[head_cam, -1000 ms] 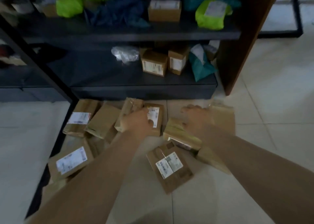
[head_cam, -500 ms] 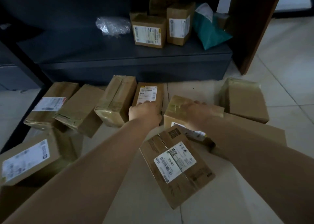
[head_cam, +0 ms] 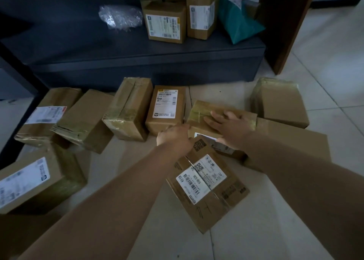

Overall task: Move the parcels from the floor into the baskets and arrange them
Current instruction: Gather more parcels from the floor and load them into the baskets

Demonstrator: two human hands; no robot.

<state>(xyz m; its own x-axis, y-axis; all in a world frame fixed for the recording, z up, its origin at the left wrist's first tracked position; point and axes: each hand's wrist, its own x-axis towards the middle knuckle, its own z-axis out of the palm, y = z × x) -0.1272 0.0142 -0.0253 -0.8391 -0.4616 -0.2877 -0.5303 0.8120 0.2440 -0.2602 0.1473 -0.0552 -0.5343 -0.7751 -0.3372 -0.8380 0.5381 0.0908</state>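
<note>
Only the head view here, and it's looking down at a pale tiled floor [head_cam: 334, 62] where cardboard parcels are lying all over the place. I'm counting nine of them on the tiles: four off to the left, two upright-ish ones in the middle (one taped [head_cam: 128, 108], one showing a white label [head_cam: 166, 108]), a taped parcel [head_cam: 199, 117] getting handled, a labelled flat box [head_cam: 208, 190] lying nearest the camera, and one more [head_cam: 281, 102] sitting far right, plus a big flat piece of cardboard [head_cam: 295, 139] lying underneath on that side. The right hand [head_cam: 228, 125] is resting flat on top of the taped parcel with fingers spread. The left hand [head_cam: 175, 136] is curling around that same parcel's near left corner, gripping it. Behind all this a dark low shelf [head_cam: 137, 50] is holding two more labelled boxes [head_cam: 165, 23], a teal mailer bag [head_cam: 236, 21] and one wad of clear plastic wrap [head_cam: 120, 17]. Not seeing any baskets in frame.
</note>
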